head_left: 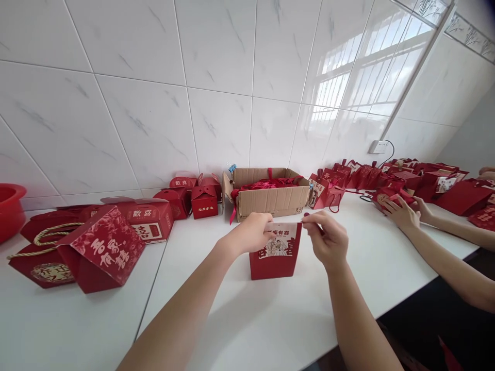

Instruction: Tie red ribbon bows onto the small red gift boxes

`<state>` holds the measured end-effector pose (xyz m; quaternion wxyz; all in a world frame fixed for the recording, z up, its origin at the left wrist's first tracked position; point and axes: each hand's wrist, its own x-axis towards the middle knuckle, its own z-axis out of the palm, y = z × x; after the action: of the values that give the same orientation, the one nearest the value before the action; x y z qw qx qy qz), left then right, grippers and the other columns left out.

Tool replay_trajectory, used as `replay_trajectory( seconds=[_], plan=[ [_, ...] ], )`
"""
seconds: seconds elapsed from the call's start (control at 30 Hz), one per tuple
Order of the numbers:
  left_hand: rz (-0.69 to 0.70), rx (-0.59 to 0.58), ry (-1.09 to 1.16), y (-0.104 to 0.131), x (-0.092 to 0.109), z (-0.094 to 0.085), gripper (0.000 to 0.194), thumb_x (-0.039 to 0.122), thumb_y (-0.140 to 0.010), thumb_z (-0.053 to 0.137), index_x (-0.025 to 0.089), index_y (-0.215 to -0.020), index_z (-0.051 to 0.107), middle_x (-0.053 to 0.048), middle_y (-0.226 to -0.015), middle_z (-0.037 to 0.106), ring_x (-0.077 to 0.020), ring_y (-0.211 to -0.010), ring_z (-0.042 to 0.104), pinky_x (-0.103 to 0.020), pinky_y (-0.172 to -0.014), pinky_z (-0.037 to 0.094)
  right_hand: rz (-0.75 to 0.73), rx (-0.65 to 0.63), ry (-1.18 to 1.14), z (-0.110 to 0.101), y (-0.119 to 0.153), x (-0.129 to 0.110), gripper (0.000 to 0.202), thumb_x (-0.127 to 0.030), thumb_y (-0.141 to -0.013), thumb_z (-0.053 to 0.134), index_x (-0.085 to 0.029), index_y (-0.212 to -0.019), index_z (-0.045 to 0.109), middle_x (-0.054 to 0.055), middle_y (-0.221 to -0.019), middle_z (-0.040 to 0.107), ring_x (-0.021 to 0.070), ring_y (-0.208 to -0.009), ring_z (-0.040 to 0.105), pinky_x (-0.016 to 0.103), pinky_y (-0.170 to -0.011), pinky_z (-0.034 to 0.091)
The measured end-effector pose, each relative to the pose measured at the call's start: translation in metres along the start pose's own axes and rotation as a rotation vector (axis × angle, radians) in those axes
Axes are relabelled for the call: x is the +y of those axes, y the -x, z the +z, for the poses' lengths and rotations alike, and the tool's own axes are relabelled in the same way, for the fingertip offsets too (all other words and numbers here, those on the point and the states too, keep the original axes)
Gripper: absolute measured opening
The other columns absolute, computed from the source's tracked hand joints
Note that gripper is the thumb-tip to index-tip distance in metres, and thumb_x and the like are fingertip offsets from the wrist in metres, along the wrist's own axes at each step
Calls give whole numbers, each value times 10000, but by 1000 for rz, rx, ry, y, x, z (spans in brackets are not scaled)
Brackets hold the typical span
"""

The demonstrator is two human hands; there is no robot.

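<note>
A red paper gift box [275, 265] with a printed couple and gold-white lettering stands upright on the white table in front of me. My left hand [253, 233] is closed on its upper left edge, fingers partly hidden behind the top. At the box's upper right corner, my right hand [327, 239] pinches a small dark red bit that looks like a ribbon end [306, 214]. How far the ribbon runs behind the box is hidden. Just beyond the box sits an open cardboard carton [270, 202] filled with red ribbons [270, 183].
Red boxes, including a tilted one [106, 250], crowd the left, near a red basin [10, 211]. Several ribboned bags [334, 178] line the wall at right. A co-worker's hands [404, 211] handle a red box there. A socket [379, 147] is on the tiled wall.
</note>
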<state>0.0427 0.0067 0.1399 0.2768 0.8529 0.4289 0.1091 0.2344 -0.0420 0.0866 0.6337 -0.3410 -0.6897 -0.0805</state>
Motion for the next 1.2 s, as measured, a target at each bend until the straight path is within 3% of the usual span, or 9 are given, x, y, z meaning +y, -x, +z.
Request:
replay_trajectory(
  seconds=[0.1, 0.17, 0.33, 0.6, 0.7, 0.83, 1.0, 1.07, 1.2],
  plan=[
    [13, 3, -5, 0, 0, 0, 88, 305, -815, 500, 217, -821, 497, -26, -833, 594, -158, -623, 533, -256, -497, 342, -109, -237, 75, 1, -3, -5, 196, -92, -861, 532, -265, -896, 617, -1, -682, 581, 142, -609, 471, 320, -576, 407],
    [9, 0, -9, 0, -1, 1, 71, 291, -804, 501, 220, -811, 489, -19, -811, 586, -153, -603, 517, -255, -492, 337, -123, -317, 154, 4, -4, -5, 186, -113, -865, 545, -273, -869, 640, 15, -741, 599, 164, -691, 481, 354, -650, 417],
    [21, 4, -2, -2, -4, 2, 71, 281, -791, 507, 219, -791, 471, -14, -770, 575, -145, -562, 493, -254, -474, 315, -102, -300, 287, 12, -1, 3, 201, -147, -870, 547, -287, -831, 685, 63, -1006, 587, 242, -965, 476, 450, -803, 412],
    [32, 13, 24, -1, -2, 3, 90, 277, -799, 516, 206, -778, 465, -24, -749, 560, -144, -545, 492, -261, -467, 304, -80, -268, 230, 21, 1, 6, 214, -122, -872, 520, -286, -858, 656, 53, -976, 616, 231, -940, 511, 460, -833, 425],
    [56, 27, 31, 1, -2, 1, 76, 267, -795, 521, 202, -801, 482, -32, -773, 565, -149, -570, 502, -263, -476, 311, 52, -217, 121, 27, 4, 6, 103, -184, -862, 561, -263, -917, 597, 56, -939, 615, 209, -881, 559, 403, -762, 476],
    [75, 2, 50, 2, -4, -2, 180, 363, -792, 556, 201, -783, 477, -15, -760, 542, -137, -563, 475, -257, -471, 296, 336, -141, -38, 35, 9, 6, 246, -272, -806, 642, -251, -1012, 509, 25, -880, 611, 153, -715, 572, 292, -593, 493],
    [150, -5, 171, 0, -8, -7, 342, 470, -800, 558, 191, -661, 420, 31, -623, 395, -103, -530, 348, -246, -473, 221, 540, -83, -187, 38, 8, 4, 286, -318, -737, 712, -229, -898, 494, -3, -842, 587, 105, -616, 523, 235, -524, 448],
    [201, 2, 178, -2, -9, -9, 366, 450, -793, 572, 181, -609, 406, 36, -600, 356, -99, -537, 310, -247, -486, 200, 642, -100, -298, 37, 7, 4, 317, -350, -719, 730, -224, -872, 482, -12, -817, 575, 100, -600, 525, 228, -511, 439],
    [232, -19, 179, -5, -12, -12, 349, 468, -790, 560, 172, -612, 519, 22, -603, 421, -110, -572, 362, -247, -510, 243, 792, -219, -536, 36, 5, 1, 322, -403, -729, 722, -222, -871, 497, -14, -818, 565, 121, -674, 576, 244, -581, 479]
  ],
)
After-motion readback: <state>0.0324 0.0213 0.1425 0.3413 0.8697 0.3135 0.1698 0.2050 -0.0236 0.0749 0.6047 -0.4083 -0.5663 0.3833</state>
